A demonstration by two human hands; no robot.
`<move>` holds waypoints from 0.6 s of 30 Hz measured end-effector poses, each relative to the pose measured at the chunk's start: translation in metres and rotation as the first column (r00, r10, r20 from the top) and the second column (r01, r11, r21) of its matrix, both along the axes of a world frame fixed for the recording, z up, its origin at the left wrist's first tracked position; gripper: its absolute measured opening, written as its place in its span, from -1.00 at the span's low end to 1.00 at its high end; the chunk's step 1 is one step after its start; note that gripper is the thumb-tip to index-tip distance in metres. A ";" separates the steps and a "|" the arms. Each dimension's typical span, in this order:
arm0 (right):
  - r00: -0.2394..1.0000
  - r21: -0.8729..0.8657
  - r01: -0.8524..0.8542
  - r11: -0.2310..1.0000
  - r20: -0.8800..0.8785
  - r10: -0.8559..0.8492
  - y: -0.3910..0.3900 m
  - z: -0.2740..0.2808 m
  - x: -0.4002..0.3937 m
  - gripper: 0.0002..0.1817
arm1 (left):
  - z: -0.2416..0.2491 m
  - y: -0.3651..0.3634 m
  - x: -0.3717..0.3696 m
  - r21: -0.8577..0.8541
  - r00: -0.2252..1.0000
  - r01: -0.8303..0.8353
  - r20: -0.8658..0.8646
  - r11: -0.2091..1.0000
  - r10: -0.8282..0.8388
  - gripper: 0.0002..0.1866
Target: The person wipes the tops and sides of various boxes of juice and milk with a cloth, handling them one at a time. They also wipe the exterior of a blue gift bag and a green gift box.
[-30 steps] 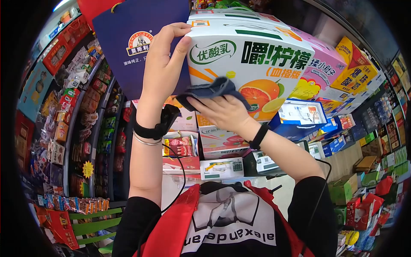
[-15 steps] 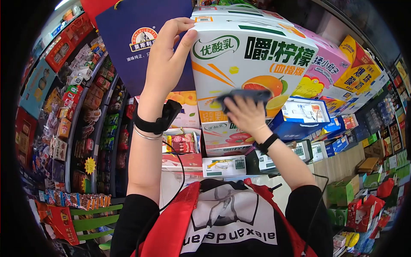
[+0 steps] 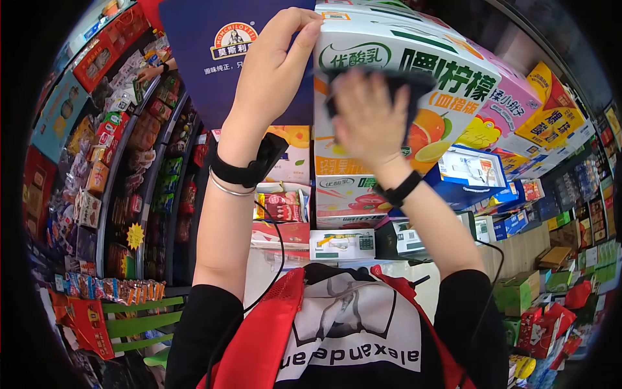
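A large white drink carton point(image 3: 395, 55) with fruit pictures stands upright on another carton in front of me. My left hand point(image 3: 275, 65) grips its upper left corner, thumb at the front edge and fingers over the top. My right hand point(image 3: 370, 117) holds a dark cloth point(image 3: 418, 87) flat against the front face; the fingers are blurred by motion. The cloth covers part of the green logo and large lettering. Left of the carton is a dark blue gift box point(image 3: 214, 84), behind my left forearm.
Snack shelves point(image 3: 123, 194) line the left side, where another person's hand point(image 3: 152, 71) reaches in. Pink cartons point(image 3: 508, 97) and yellow cartons point(image 3: 551, 107) stand at right. An open blue box point(image 3: 466, 172) and a candy box point(image 3: 282, 204) sit lower. A cable hangs by each arm.
My right hand has moved the cloth upward across the carton's front, from the fruit picture to the lettering. My left hand keeps its corner. Another person's hand has appeared at the left shelves.
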State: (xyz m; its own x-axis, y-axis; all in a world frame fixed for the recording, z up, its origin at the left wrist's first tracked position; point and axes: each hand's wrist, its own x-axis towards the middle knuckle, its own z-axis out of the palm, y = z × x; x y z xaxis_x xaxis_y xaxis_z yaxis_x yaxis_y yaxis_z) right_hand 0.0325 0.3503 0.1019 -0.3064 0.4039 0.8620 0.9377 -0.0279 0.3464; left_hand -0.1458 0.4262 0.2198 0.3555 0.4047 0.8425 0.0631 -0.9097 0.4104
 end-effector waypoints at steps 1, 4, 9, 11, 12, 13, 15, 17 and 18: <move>0.993 -0.011 -0.013 1.000 0.118 0.014 -0.001 -0.029 -0.010 -0.30 | 0.001 -0.002 -0.001 -0.004 1.000 -0.005 0.001 1.000 0.005 -0.71; 0.903 -0.207 -0.069 0.976 0.403 0.149 -0.018 -0.116 -0.016 -0.34 | 0.000 -0.005 0.000 -0.037 1.000 0.004 0.003 0.999 -0.004 -0.71; 0.840 -0.488 -0.153 0.859 0.394 0.373 -0.031 -0.141 -0.003 -0.38 | 0.007 -0.015 -0.003 -0.032 1.000 0.009 -0.015 0.999 -0.009 -0.71; 0.880 -0.462 -0.191 0.866 0.310 0.360 -0.027 -0.094 -0.007 -0.44 | 0.019 -0.036 -0.006 -0.172 0.996 -0.049 -0.080 0.984 0.036 -0.80; 0.899 -0.329 -0.267 0.906 0.254 0.357 -0.020 -0.062 -0.009 -0.52 | 0.018 -0.034 -0.006 -0.176 0.996 -0.050 -0.082 0.983 0.035 -0.80; 0.915 -0.195 -0.292 0.936 0.229 0.333 -0.017 -0.022 -0.015 -0.61 | 0.017 -0.030 -0.006 -0.106 0.996 -0.057 -0.075 0.993 0.049 -0.78; 0.943 -0.162 -0.273 0.948 0.148 0.297 -0.016 0.046 -0.032 -0.67 | 0.016 -0.023 -0.007 -0.040 0.995 -0.066 -0.072 0.997 0.063 -0.76; 0.948 -0.110 -0.265 0.958 0.151 0.279 -0.006 0.063 -0.042 -0.72 | 0.016 -0.019 -0.008 0.041 0.999 -0.009 -0.033 0.999 0.010 -0.72; 0.956 -0.127 -0.222 0.967 0.167 0.242 0.002 0.058 -0.047 -0.73 | 0.015 -0.017 -0.009 0.012 1.000 -0.009 0.000 1.000 0.009 -0.70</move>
